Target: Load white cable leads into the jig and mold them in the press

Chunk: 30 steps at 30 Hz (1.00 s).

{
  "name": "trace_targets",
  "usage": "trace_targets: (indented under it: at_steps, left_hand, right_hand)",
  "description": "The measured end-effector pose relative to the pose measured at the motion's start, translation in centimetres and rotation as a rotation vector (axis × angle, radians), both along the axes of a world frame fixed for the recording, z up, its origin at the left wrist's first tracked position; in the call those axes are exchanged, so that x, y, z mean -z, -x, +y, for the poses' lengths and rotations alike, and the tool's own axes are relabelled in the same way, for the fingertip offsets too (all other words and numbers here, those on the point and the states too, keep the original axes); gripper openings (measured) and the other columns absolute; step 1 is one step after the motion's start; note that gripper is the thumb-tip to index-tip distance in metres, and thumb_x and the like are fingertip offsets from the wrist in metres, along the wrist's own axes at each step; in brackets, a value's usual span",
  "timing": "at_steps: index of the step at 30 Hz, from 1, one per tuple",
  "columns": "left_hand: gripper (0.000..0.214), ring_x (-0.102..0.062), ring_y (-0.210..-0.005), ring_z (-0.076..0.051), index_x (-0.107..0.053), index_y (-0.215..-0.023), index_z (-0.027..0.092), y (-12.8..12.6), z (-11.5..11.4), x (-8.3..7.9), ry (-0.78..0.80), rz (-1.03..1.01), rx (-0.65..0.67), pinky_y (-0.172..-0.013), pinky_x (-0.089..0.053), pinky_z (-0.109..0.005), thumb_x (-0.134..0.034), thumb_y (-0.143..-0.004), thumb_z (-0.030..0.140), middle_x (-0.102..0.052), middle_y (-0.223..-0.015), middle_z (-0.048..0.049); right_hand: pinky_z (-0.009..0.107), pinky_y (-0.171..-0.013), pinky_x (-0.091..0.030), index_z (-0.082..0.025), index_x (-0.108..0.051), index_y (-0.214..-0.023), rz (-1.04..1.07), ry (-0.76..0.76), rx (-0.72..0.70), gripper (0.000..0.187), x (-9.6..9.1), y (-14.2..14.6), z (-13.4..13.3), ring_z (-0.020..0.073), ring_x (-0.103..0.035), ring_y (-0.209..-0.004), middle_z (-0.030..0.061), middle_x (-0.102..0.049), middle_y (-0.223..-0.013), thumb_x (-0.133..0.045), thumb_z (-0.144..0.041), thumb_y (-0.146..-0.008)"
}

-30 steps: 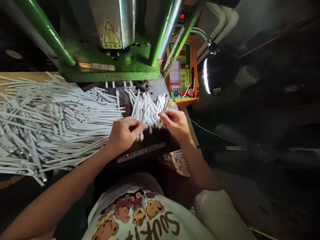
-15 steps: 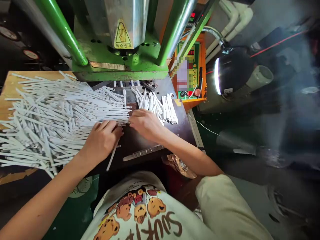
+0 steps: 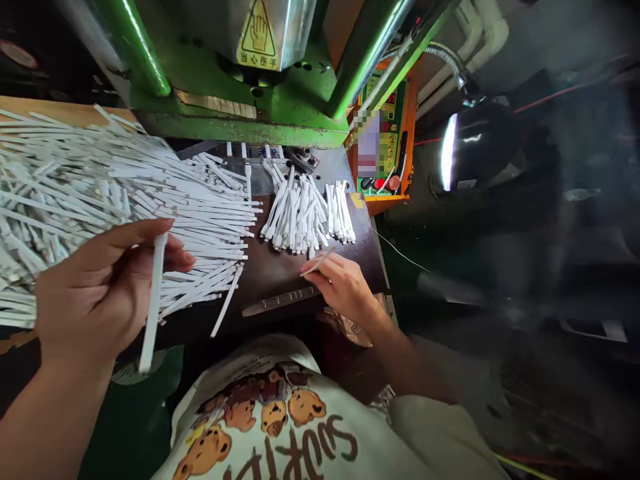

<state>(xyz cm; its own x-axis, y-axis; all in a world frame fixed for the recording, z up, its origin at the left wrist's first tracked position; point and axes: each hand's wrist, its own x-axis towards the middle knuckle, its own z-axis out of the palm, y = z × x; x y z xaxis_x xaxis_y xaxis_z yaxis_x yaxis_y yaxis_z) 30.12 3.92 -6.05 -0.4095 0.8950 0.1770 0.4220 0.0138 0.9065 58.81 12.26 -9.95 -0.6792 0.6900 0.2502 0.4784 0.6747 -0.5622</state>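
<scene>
My left hand [image 3: 95, 293] is raised at the left, its thumb and fingers closed on the upper end of a short flat white cable [image 3: 153, 307] that hangs down in front of the palm. At the table's near right, my right hand [image 3: 343, 287] pinches another short white cable [image 3: 319, 261], seen edge-on. Behind and beside the left hand spreads a large heap of similar cables [image 3: 135, 177], partly hidden by that hand. Just beyond my right hand lies a smaller bunch of cables [image 3: 300, 213], with a narrow group [image 3: 341, 212] to its right.
A green press [image 3: 240, 120] with a hand-warning sign [image 3: 259, 37] stands at the back. To its right are an orange control box [image 3: 407, 153] and a lit lamp [image 3: 449, 152]. A metal strip [image 3: 280, 301] lies along the dark table's [image 3: 270, 273] near edge, and a single cable [image 3: 227, 301] lies nearby.
Both hands have left the heap's right edge. My left hand has moved left and up toward the camera with a cable; my right has moved right and nearer, holding another. The view has shifted slightly.
</scene>
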Motion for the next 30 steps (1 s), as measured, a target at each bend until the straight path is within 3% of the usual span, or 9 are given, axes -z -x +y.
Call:
trace_targets:
  at_steps: [3,5,8,11,14,19,23,27,30]
  left_hand:
    - [0.026,-0.067,-0.081,-0.011,-0.072,-0.108,0.028,-1.9,-1.6,2.3,-0.015,0.006,0.05,-0.074,-0.058,-0.026,-0.072,-0.085,0.018,-0.068,-0.094,0.0027]
    - [0.026,-0.066,-0.082,-0.009,-0.073,-0.103,0.025,-3.5,-2.3,4.0,-0.128,0.216,0.167,-0.071,-0.055,-0.02,-0.068,-0.084,0.007,-0.068,-0.099,0.0013]
    - [0.032,-0.068,-0.089,-0.014,-0.068,-0.111,0.018,-6.0,-2.9,5.9,-0.28,0.4,0.393,-0.081,-0.056,-0.027,-0.061,-0.086,0.0,-0.071,-0.102,-0.0035]
    - [0.025,-0.068,-0.1,-0.02,-0.065,-0.109,0.015,-8.4,-2.6,6.9,-0.283,0.473,0.452,-0.092,-0.054,-0.035,-0.064,-0.086,0.004,-0.072,-0.103,-0.007]
    - [0.017,-0.068,-0.096,-0.021,-0.063,-0.105,0.014,-9.5,-2.1,7.0,-0.261,0.584,0.457,-0.088,-0.051,-0.035,-0.063,-0.089,0.009,-0.073,-0.103,-0.0079]
    - [0.018,-0.069,-0.095,-0.022,-0.063,-0.107,0.013,-8.8,-2.3,6.6,-0.268,0.771,0.48,-0.085,-0.046,-0.038,-0.061,-0.09,0.009,-0.074,-0.106,-0.0081]
    - [0.017,-0.068,-0.096,-0.023,-0.064,-0.106,0.012,-8.2,-2.4,6.4,-0.301,0.824,0.459,-0.086,-0.044,-0.038,-0.06,-0.09,0.01,-0.074,-0.104,-0.009]
    - [0.021,-0.065,-0.096,-0.019,-0.065,-0.104,0.016,-6.7,-1.3,5.6,-0.164,0.699,0.616,-0.085,-0.045,-0.035,-0.046,-0.096,0.012,-0.072,-0.104,-0.0063]
    - [0.025,-0.061,-0.094,-0.022,-0.066,-0.107,0.017,-5.2,0.1,4.5,-0.006,0.75,0.584,-0.083,-0.046,-0.036,-0.042,-0.098,0.017,-0.069,-0.099,-0.0078]
  right_hand:
    - [0.027,-0.082,-0.053,-0.02,-0.065,-0.092,0.17,0.031,-0.005,0.003,1.1,-2.0,-1.3,0.0145,-0.067,-0.088,0.0037,-0.074,-0.093,-0.062,-0.019,-0.094]
    - [0.029,-0.083,-0.054,-0.02,-0.065,-0.092,0.209,0.006,-0.023,0.003,1.6,-2.5,-2.0,0.0146,-0.068,-0.089,0.0048,-0.074,-0.095,-0.064,-0.017,-0.092]
    - [0.031,-0.081,-0.054,-0.02,-0.064,-0.094,0.177,-0.07,-0.06,0.006,1.8,-2.6,-2.5,0.0148,-0.068,-0.088,0.0051,-0.074,-0.095,-0.063,-0.015,-0.092]
    - [0.032,-0.08,-0.054,-0.019,-0.063,-0.099,0.12,-0.147,-0.125,0.01,1.6,-2.6,-2.6,0.0162,-0.068,-0.09,0.0068,-0.074,-0.095,-0.06,-0.011,-0.092]
    - [0.033,-0.079,-0.054,-0.016,-0.063,-0.099,0.086,-0.212,-0.147,0.012,1.7,-2.3,-2.7,0.0181,-0.068,-0.091,0.0087,-0.074,-0.096,-0.06,-0.008,-0.091]
    - [0.032,-0.08,-0.054,-0.016,-0.064,-0.097,0.09,-0.241,-0.128,0.011,2.4,-1.4,-3.3,0.0178,-0.068,-0.094,0.0077,-0.075,-0.098,-0.058,-0.009,-0.092]
    - [0.03,-0.084,-0.053,-0.018,-0.065,-0.098,0.029,-0.15,-0.177,0.015,1.4,-1.4,-2.8,0.016,-0.067,-0.095,0.006,-0.074,-0.1,-0.052,-0.011,-0.096]
    - [0.026,-0.082,-0.049,-0.018,-0.066,-0.107,-0.149,-0.002,-0.314,0.028,-0.8,-0.1,-0.3,0.0135,-0.063,-0.091,0.0053,-0.07,-0.103,-0.044,-0.005,-0.096]
    - [0.027,-0.072,-0.044,-0.017,-0.068,-0.098,-0.265,-0.071,-0.23,0.022,-1.2,3.6,2.1,0.0151,-0.057,-0.081,0.006,-0.064,-0.095,-0.046,-0.015,-0.098]
